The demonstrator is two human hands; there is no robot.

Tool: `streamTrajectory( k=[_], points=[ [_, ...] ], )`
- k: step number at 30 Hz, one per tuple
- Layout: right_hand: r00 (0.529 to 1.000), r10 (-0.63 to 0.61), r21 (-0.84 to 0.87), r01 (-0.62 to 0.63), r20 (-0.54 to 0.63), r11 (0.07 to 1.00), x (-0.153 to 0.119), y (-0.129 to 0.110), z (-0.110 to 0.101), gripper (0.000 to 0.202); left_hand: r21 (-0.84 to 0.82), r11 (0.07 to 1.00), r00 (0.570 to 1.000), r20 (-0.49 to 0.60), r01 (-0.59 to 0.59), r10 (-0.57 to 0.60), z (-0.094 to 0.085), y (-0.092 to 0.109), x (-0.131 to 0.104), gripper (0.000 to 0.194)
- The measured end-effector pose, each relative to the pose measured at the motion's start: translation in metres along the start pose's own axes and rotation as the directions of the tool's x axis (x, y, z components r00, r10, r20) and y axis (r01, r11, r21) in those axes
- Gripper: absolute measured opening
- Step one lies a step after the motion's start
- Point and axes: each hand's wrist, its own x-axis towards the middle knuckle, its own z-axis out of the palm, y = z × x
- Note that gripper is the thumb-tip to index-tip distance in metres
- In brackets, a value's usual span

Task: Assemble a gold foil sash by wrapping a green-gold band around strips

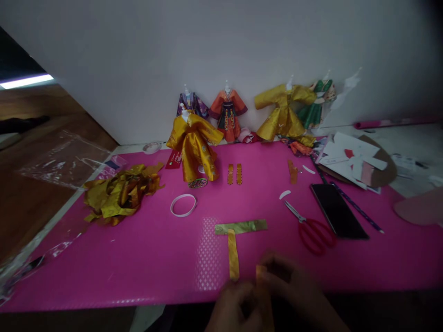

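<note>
At the table's front edge, my left hand (233, 306) and my right hand (287, 276) come close together, both dark and somewhat blurred. Between them runs a narrow orange-gold fabric strip (263, 295), pinched by the fingers of both. Just beyond lies a yellow fabric strip (233, 256), its far end meeting a green patterned strip (241, 227) set crosswise. Farther back, two short orange strips with decorated edges (234, 174) lie side by side. Red-handled scissors (309, 228) rest to the right, blades slightly apart.
Gold fabric scraps (122, 191) heap at the left, near a roll of tape (183, 205). A gold doll dress (195, 143) stands at the back, with several dressed figures along the wall. A black phone (337, 210), a pencil (360, 210) and paper cutouts (349, 159) occupy the right.
</note>
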Motion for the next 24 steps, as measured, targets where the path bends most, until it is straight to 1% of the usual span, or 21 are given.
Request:
streamTrajectory(
  k=[3, 6, 7, 9, 10, 12, 15, 16, 18, 20, 22, 24],
  points=[
    [0.998, -0.007, -0.045, 0.005, -0.055, 0.999, 0.003, -0.002, -0.001, 0.012, 0.073, 0.997, 1.000, -0.029, 0.006, -0.004, 0.001, -0.005, 0.000, 0.019],
    [0.995, -0.057, -0.195, 0.041, -0.077, 0.980, 0.009, -0.004, -0.003, 0.010, 0.144, 0.989, 0.999, -0.027, -0.016, 0.021, -0.003, -0.005, 0.001, 0.019],
    [0.995, -0.072, -0.242, 0.053, -0.070, 0.969, 0.012, -0.005, -0.004, 0.011, 0.161, 0.986, 0.999, -0.031, -0.033, 0.038, -0.005, -0.004, 0.001, 0.019],
    [0.993, -0.107, -0.314, 0.085, -0.055, 0.946, 0.022, -0.004, -0.005, 0.012, 0.210, 0.972, 0.990, -0.071, -0.106, 0.124, -0.012, -0.002, 0.000, 0.013],
    [0.991, -0.124, -0.348, 0.099, -0.050, 0.932, 0.029, -0.003, -0.006, 0.013, 0.244, 0.958, 0.978, -0.102, -0.151, 0.180, -0.016, -0.002, -0.001, 0.011],
    [0.987, -0.151, -0.423, 0.114, -0.055, 0.899, 0.044, 0.000, -0.006, 0.014, 0.331, 0.921, 0.945, -0.177, -0.207, 0.276, -0.025, -0.002, -0.003, 0.017],
    [0.985, -0.159, -0.512, 0.102, -0.070, 0.853, 0.066, 0.005, -0.004, 0.014, 0.470, 0.857, 0.892, -0.265, -0.213, 0.367, -0.036, -0.007, -0.004, 0.019],
    [0.983, -0.164, -0.527, 0.100, -0.077, 0.844, 0.071, 0.007, -0.003, 0.014, 0.521, 0.823, 0.869, -0.274, -0.226, 0.412, -0.038, -0.010, -0.004, 0.018],
    [0.977, -0.186, -0.553, 0.100, -0.101, 0.827, 0.077, 0.008, -0.001, 0.014, 0.621, 0.732, 0.822, -0.238, -0.281, 0.517, -0.041, -0.015, -0.002, 0.020],
    [0.971, -0.203, -0.579, 0.094, -0.126, 0.810, 0.079, 0.008, 0.002, 0.015, 0.697, 0.635, 0.782, -0.171, -0.334, 0.599, -0.040, -0.018, 0.002, 0.025],
    [0.968, -0.209, -0.594, 0.087, -0.140, 0.800, 0.079, 0.007, 0.004, 0.015, 0.745, 0.559, 0.759, -0.110, -0.364, 0.642, -0.037, -0.020, 0.004, 0.030],
    [0.967, -0.208, -0.600, 0.082, -0.144, 0.796, 0.079, 0.006, 0.005, 0.015, 0.771, 0.506, 0.758, -0.046, -0.388, 0.651, -0.032, -0.019, 0.005, 0.035]
  ],
)
